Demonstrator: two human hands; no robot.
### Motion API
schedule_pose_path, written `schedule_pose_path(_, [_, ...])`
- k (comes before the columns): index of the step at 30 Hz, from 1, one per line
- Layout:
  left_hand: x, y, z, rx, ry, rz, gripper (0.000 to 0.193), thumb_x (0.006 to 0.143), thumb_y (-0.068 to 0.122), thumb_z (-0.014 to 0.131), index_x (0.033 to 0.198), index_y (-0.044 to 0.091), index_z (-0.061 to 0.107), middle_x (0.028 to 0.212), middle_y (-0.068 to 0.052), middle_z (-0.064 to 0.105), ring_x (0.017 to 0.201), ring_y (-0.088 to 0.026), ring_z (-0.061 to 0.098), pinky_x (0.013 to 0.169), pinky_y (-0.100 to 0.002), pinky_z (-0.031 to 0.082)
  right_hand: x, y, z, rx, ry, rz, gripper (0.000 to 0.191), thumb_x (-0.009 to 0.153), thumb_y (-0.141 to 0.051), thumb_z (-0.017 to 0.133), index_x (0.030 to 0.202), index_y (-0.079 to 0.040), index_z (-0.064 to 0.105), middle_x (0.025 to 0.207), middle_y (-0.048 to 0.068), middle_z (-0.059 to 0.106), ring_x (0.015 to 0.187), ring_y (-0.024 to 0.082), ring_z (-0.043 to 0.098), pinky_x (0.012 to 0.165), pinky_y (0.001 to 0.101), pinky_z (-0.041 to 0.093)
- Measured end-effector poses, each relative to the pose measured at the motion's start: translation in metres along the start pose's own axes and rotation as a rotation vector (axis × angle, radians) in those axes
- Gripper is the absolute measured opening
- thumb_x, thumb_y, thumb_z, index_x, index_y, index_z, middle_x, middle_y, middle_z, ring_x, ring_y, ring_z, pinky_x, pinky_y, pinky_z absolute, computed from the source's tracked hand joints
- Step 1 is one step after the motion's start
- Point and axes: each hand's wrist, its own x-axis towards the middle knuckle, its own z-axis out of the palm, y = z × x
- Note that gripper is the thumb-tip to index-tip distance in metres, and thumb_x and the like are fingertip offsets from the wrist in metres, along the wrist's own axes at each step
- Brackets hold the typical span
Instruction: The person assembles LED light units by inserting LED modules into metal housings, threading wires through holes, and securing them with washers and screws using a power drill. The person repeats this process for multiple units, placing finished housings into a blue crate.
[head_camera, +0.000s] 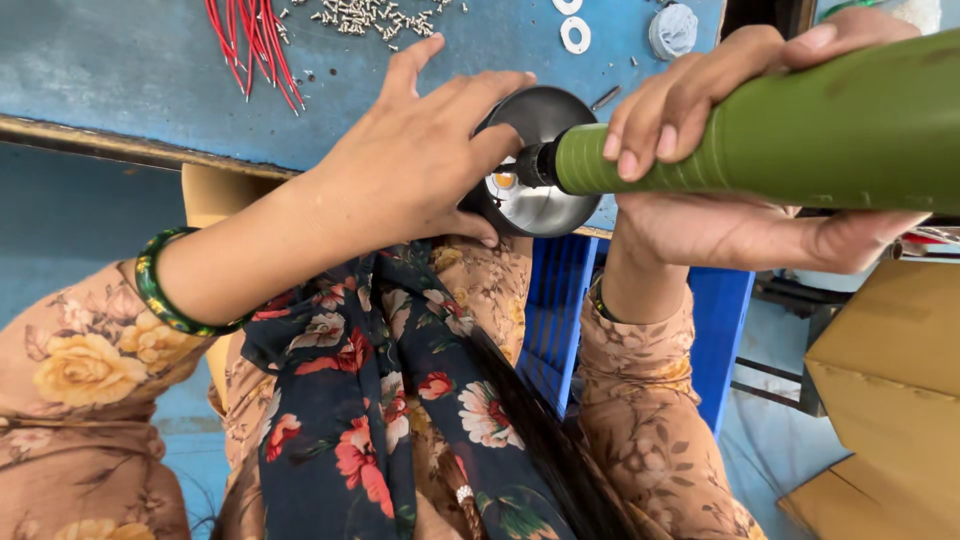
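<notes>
1. Driving a fastener into the round black lamp housing (535, 165) looks like the step in hand; the housing sits at the near edge of the blue bench (130, 70)
2. Left hand (415, 160) lies spread over the housing's left side, fingers open and pressing, thumb under its rim
3. Right hand (730, 150) wraps closed around the green electric screwdriver (780, 135), whose tip enters the housing's shiny inside
4. Next move likely calls for keeping the bit square; spare screws (375, 15) and red wires (250, 45) lie beyond the housing
</notes>
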Motion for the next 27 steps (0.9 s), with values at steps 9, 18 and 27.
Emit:
schedule_pose_path(9, [0.001, -0.002, -0.007, 0.011, 0.009, -0.006, 0.070, 0.061, 0.041, 0.093, 0.114, 0.003, 0.067, 0.143, -0.020, 0.053, 0.130, -0.034, 0.056, 0.115, -0.067, 0.024, 0.003, -0.005, 0.007, -0.041, 0.016, 0.036, 0.093, 0.086, -0.089, 0.038, 0.130, -0.007, 0.040, 0.071, 0.014, 0.046, 0.045, 0.026, 0.046, 0.042, 0.0399, 0.043])
schedule_pose_path(18, [-0.010, -0.005, 0.001, -0.103, 0.060, -0.053, 0.121, 0.059, 0.045, 0.092, 0.154, 0.001, 0.032, 0.152, -0.016, 0.049, 0.137, -0.032, 0.055, 0.115, -0.067, 0.023, 0.006, 0.007, 0.022, -0.052, 0.099, 0.046, 0.097, 0.088, -0.087, 0.031, 0.136, -0.003, 0.041, 0.081, 0.020, 0.046, 0.053, 0.027, 0.048, 0.050, 0.0429, 0.043])
schedule_pose_path(27, [-0.011, -0.027, 0.032, -0.414, 0.184, -0.122, 0.121, 0.067, 0.057, 0.097, 0.158, 0.015, 0.028, 0.149, -0.009, 0.056, 0.137, -0.027, 0.056, 0.118, -0.061, 0.024, 0.023, 0.007, 0.008, -0.022, -0.069, 0.143, 0.100, 0.086, -0.093, 0.031, 0.133, -0.006, 0.045, 0.075, 0.016, 0.047, 0.052, 0.025, 0.051, 0.047, 0.0425, 0.045])
